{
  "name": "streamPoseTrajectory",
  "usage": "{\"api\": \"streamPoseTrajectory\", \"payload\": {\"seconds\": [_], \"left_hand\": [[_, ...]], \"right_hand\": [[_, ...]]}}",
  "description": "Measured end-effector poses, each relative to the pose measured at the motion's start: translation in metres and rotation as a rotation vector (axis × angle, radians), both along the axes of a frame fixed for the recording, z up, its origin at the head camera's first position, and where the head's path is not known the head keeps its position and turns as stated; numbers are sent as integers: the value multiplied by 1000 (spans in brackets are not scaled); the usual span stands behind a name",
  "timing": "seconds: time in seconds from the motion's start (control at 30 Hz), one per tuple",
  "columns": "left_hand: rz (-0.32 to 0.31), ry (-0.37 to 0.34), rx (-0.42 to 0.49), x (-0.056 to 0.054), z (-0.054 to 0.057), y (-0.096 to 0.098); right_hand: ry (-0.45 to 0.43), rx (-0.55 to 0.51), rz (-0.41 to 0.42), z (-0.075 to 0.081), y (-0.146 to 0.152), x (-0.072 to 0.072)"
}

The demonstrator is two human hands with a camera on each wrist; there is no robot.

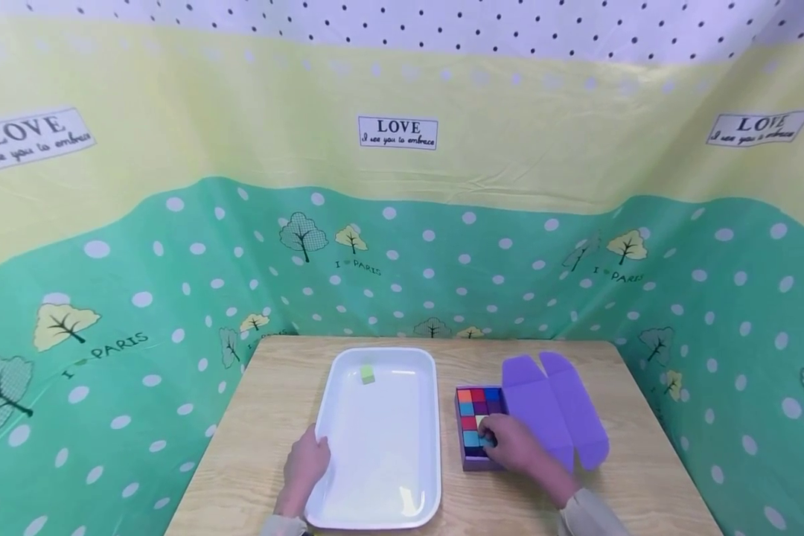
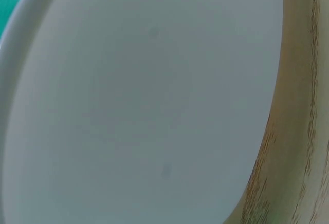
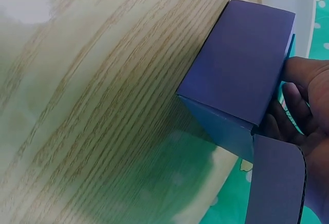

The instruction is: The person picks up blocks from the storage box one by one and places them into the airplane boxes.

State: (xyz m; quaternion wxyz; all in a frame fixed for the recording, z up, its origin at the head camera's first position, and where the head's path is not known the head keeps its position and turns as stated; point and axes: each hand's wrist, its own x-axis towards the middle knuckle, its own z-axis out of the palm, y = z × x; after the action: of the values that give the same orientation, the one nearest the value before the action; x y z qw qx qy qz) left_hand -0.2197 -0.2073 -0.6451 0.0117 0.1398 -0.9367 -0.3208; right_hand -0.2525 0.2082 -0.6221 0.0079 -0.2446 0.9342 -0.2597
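Note:
In the head view my left hand (image 1: 306,463) grips the left rim of a white tray (image 1: 382,454), its thumb over the edge. The tray's smooth side (image 2: 149,100) fills most of the left wrist view. One light green cube (image 1: 368,374) sits in the tray's far left part. My right hand (image 1: 512,441) reaches into an opened purple box (image 1: 482,464) packed with coloured cubes, its fingers curled about a light blue cube (image 1: 485,439). In the right wrist view the fingertips are hidden behind the box's wall (image 3: 241,59).
The purple lid (image 1: 543,409) lies folded back to the right of the box, with its flaps spread. Tray and box stand side by side on a wooden table (image 1: 254,417). A green and yellow printed curtain (image 1: 402,223) surrounds the table at the back and sides.

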Motion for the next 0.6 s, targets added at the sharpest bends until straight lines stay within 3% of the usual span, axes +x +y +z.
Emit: {"api": "streamPoseTrajectory", "payload": {"seconds": [0.17, 0.33, 0.47, 0.6], "left_hand": [[3, -12, 10, -1, 0, 2], [1, -9, -5, -3, 0, 0], [-5, -6, -11, -2, -3, -2], [-3, 4, -24, 3, -2, -4]], "right_hand": [[-12, 5, -12, 6, -2, 1], [-50, -35, -47, 30, -18, -5], [-83, -106, 20, 50, -44, -9], [-112, -168, 105, 54, -79, -14]]}}
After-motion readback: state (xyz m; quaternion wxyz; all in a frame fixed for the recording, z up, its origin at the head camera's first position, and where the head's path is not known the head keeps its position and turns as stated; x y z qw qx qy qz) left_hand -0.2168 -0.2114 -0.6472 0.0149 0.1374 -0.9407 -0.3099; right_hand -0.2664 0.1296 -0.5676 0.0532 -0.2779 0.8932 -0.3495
